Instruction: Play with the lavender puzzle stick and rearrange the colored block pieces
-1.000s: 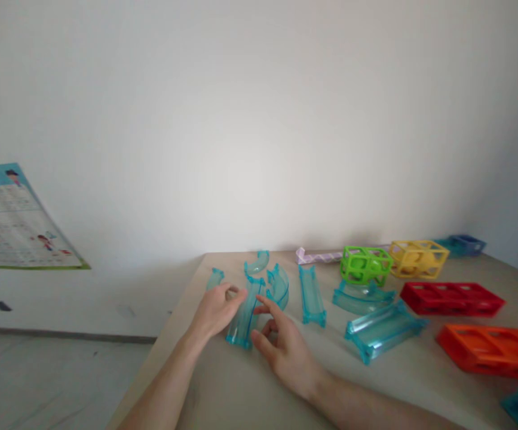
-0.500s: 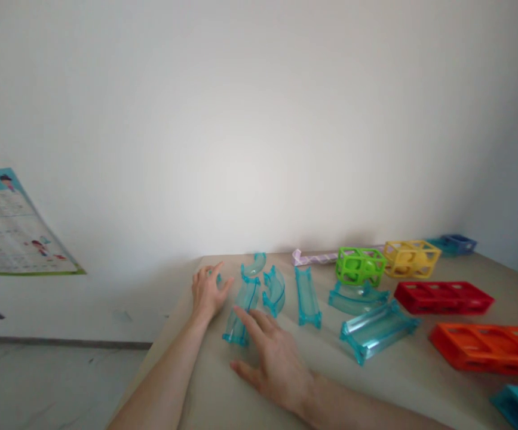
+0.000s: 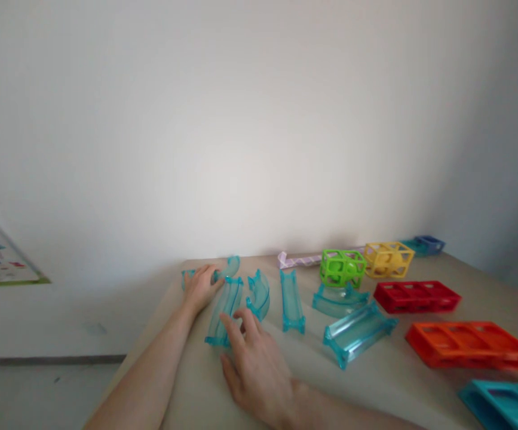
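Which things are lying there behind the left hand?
Behind the left hand, a partly hidden turquoise piece shows at its left, and a curved turquoise piece at its right. What the hand covers, and whether it grips anything, cannot be seen.

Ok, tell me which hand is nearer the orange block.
Right: the right hand is left of the orange block; the left hand is farther left and farther back.

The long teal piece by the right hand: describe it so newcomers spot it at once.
Start at the left part of the table. Between the left hand and a curved teal piece lies the long, see-through teal piece. Of the teal pieces, only it lies behind the index fingertip of the right hand.
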A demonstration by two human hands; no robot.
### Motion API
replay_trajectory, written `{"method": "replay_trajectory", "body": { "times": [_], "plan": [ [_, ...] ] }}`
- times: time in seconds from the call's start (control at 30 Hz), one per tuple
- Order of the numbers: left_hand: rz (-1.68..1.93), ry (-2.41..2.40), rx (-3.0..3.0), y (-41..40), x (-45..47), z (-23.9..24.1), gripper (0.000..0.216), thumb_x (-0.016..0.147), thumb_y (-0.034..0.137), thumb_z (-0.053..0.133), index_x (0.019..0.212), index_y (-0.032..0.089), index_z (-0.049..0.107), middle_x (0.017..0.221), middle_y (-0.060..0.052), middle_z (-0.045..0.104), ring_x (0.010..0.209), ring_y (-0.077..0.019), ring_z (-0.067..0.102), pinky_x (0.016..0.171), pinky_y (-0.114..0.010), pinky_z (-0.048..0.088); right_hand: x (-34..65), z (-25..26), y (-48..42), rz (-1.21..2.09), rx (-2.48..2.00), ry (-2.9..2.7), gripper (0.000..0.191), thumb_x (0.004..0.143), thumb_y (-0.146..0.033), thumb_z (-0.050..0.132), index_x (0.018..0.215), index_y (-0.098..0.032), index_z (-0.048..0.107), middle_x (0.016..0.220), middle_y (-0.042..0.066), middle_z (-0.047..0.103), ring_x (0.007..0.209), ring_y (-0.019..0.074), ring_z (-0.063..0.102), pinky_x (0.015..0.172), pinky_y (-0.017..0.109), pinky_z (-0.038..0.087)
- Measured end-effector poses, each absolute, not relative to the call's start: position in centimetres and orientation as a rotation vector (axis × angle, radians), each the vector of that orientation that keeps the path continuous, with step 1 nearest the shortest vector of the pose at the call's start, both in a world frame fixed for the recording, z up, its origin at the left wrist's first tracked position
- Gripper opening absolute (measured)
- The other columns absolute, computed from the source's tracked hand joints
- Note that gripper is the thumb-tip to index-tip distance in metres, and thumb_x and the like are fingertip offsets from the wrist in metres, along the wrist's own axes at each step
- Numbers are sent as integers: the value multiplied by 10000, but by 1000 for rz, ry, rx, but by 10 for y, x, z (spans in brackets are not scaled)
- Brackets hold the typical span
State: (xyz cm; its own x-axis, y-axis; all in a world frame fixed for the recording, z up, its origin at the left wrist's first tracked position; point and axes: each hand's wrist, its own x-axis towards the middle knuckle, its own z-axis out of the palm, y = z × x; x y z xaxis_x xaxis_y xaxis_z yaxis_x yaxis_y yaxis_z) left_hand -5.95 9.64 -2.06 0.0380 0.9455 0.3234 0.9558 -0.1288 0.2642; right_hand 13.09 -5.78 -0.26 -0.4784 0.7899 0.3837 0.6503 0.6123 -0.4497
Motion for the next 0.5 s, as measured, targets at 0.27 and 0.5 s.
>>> {"method": "replay_trajectory", "body": {
  "times": [0.27, 0.5],
  "plan": [
    [-682, -2276, -2033, 100, -81, -26, 427, 775, 527, 550, 1051, 227, 677, 1195, -119, 628, 1111, -332, 533, 926, -467, 369, 133, 7, -65, 360, -914, -2436, 409, 854, -169, 417, 1244, -93, 513, 1295, 173, 476, 1104, 249, 536, 950, 338, 480],
    [-833, -2254, -2004, 103, -89, -32, 324, 717, 448, 619, 905, 194, 690, 1025, -88, 682, 1008, -259, 598, 899, -343, 402, 132, -4, -57, 311, -1013, -2425, 677, 778, -157, 488, 1430, -73, 326, 1540, 181, 181, 1388, 326, 226, 1124, 448, 273]
  ]
}}
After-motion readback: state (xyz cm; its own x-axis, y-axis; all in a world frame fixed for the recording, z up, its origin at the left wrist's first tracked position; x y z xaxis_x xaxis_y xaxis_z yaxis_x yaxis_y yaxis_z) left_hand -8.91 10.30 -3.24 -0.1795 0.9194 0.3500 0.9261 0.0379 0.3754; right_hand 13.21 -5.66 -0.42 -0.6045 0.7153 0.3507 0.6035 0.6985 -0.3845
